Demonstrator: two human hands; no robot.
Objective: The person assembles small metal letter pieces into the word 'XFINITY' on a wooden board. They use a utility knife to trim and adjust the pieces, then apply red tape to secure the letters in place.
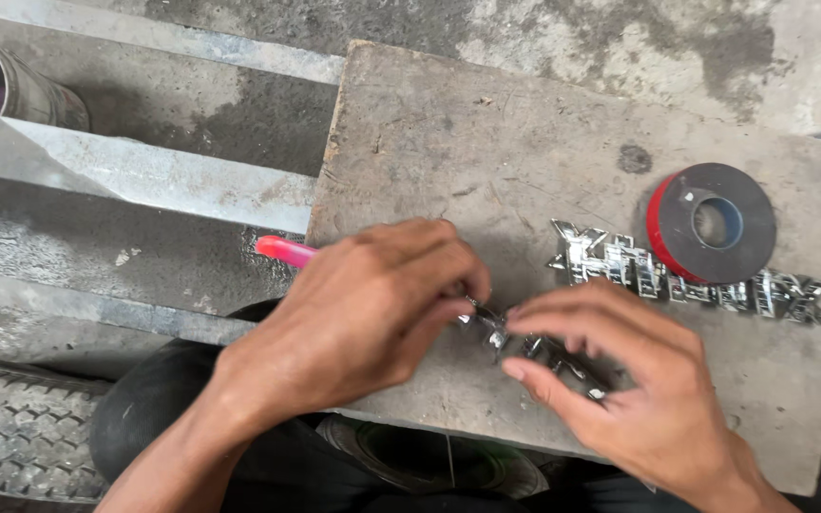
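Observation:
My left hand (pixel 372 304) is closed around a tool with a pink-red handle (pixel 284 251) that sticks out to the left; its working end is hidden under my fingers. My right hand (pixel 620 375) presses its fingertips on a small chrome emblem piece (pixel 544 350) lying on a grey wooden board (pixel 486 133). The tool's tip meets that chrome piece between my two hands. A longer row of chrome letters (pixel 620 266) lies on the board just beyond my right hand. A roll of tape (pixel 710 223) with a red edge and dark face rests partly on those letters.
The board sits over my lap. A tyre (pixel 21 432) lies at the lower left, another dark tyre (pixel 429 461) below the board's near edge. Grey metal rails (pixel 144 171) run across the concrete floor at left, and a cylindrical container (pixel 11 81) stands at the top left.

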